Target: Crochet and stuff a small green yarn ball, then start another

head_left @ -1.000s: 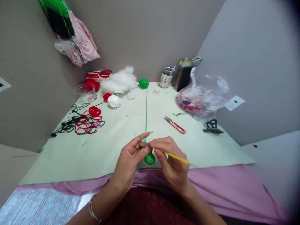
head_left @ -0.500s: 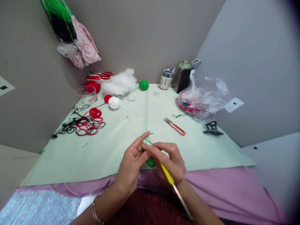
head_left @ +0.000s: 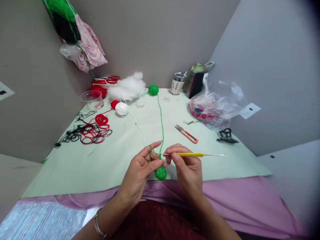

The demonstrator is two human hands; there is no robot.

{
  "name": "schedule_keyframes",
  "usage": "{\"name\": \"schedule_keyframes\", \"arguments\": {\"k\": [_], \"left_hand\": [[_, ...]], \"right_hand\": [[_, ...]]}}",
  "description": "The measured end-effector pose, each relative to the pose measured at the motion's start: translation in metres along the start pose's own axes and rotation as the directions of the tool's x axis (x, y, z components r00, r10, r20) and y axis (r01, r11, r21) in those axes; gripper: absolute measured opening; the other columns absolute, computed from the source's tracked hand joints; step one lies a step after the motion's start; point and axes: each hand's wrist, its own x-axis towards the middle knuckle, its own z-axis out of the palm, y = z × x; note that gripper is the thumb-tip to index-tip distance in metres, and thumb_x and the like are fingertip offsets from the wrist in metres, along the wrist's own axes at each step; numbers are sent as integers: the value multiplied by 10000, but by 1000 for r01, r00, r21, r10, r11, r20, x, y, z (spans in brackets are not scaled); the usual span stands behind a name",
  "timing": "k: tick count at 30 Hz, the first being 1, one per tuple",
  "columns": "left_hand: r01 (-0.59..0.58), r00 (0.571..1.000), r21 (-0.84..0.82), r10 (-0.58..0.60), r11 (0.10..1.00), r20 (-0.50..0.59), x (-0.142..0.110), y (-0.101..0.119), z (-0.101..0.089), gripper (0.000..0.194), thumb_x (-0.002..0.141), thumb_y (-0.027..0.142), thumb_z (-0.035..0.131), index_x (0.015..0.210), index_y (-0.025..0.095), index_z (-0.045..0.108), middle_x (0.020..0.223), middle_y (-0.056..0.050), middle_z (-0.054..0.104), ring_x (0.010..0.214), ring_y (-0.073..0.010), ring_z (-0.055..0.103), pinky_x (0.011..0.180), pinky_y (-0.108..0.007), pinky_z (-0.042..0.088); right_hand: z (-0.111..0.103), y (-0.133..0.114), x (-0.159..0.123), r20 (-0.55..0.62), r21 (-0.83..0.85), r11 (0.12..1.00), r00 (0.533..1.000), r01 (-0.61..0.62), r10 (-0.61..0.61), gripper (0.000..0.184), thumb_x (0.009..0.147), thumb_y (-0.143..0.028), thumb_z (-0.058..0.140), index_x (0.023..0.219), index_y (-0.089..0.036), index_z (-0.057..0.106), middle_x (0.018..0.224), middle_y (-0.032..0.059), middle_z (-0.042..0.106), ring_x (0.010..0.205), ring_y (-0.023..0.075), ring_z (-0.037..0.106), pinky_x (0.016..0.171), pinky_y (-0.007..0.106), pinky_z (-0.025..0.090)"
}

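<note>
My left hand point(head_left: 139, 170) pinches the top of a small rounded green crochet piece point(head_left: 160, 173), which hangs just below the fingertips. Green yarn point(head_left: 162, 125) loops around the left fingers and runs slackly back to a green yarn ball point(head_left: 153, 90). In my right hand point(head_left: 188, 166) is a crochet hook point(head_left: 191, 154) with a yellow grip, lying almost level, its bare end out to the right. The hook's thin tip reaches the yarn above the left thumb. Exactly how the yarn wraps the tip is too small to tell.
Orange thread snips point(head_left: 186, 134) lie right of centre, before a plastic bag point(head_left: 215, 106) and a black hair claw point(head_left: 227, 136). To the left are tangled red and black yarn point(head_left: 96, 130), a red-and-white yarn piece point(head_left: 121, 108), white stuffing point(head_left: 128, 87) and a clear cup point(head_left: 92, 100).
The hook has swung from steeply slanted to nearly level, and my right hand has turned and shifted right. The green yarn has gone from taut to slack. More of the crochet piece shows.
</note>
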Motion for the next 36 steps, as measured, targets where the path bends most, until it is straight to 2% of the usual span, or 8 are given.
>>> {"name": "schedule_keyframes", "arguments": {"k": [5, 12, 21, 25, 28, 31, 33, 36], "left_hand": [[110, 991, -68, -104, 992, 88, 1, 5, -4, 476, 762, 244, 926, 1219, 187, 805, 730, 7, 645, 681, -82, 637, 604, -153, 447], [-17, 997, 96, 10, 995, 70, -1, 1, -1, 458, 787, 252, 917, 1229, 279, 801, 929, -21, 776, 818, -109, 708, 824, -212, 520], [-64, 998, 120, 64, 991, 7, 6, 2, 0, 378, 781, 330, 911, 1133, 218, 830, 849, -15, 736, 765, -116, 672, 757, -217, 496], [-107, 992, 75, 111, 991, -58, 6, -4, 4, 472, 744, 296, 939, 1192, 228, 808, 753, 29, 675, 721, -95, 626, 736, -199, 484], [4, 999, -14, -5, 1000, -39, 6, -4, 3, 566, 715, 320, 960, 1245, 213, 793, 802, 7, 692, 753, -102, 625, 752, -204, 494], [120, 993, -34, -119, 992, 15, 6, 1, 1, 527, 707, 321, 962, 1193, 174, 817, 779, -5, 669, 697, -82, 585, 668, -176, 453], [68, 998, 7, -68, 998, -4, 6, 3, 1, 468, 720, 312, 952, 1149, 171, 831, 720, 13, 627, 667, -74, 564, 627, -167, 420], [-61, 997, 115, 66, 992, -44, 5, 3, 1, 401, 746, 300, 931, 1117, 191, 829, 718, 16, 634, 701, -99, 606, 675, -197, 447]], "right_hand": [[-6, -10, 5, -85, 78, 997, 996, -8, 14, 104, 944, -260, 738, 886, -230, 819, 799, 20, 700, 663, 122, 585, 616, 267, 472], [3, -6, 5, 67, -28, 1000, 998, 0, 2, 140, 977, -296, 700, 937, -235, 819, 914, 57, 777, 755, 165, 659, 630, 282, 529], [2, -6, 4, 45, -193, 973, 991, 129, -123, 161, 1010, -195, 638, 1013, -253, 788, 947, 39, 778, 824, 168, 706, 723, 297, 589], [4, -4, -4, 225, -509, 735, 894, 447, -388, 329, 976, -89, 632, 1201, -283, 772, 1068, 78, 773, 968, 207, 726, 810, 349, 616], [1, -1, -8, 328, -582, 568, 807, 581, -491, 411, 954, -70, 652, 1285, -288, 759, 1141, 103, 762, 995, 216, 731, 809, 345, 623], [-1, -4, -6, 139, -441, 790, 902, 426, -409, 316, 973, -84, 627, 1164, -275, 791, 1004, 72, 764, 878, 196, 729, 740, 337, 615], [-1, -8, -2, 0, -243, 936, 965, 256, -263, 214, 989, -140, 630, 1041, -259, 801, 911, 49, 749, 748, 171, 695, 654, 321, 589], [5, -11, 4, -58, 30, 997, 996, 74, -73, 127, 975, -240, 684, 918, -223, 796, 830, 31, 716, 613, 131, 634, 556, 281, 537]]}}
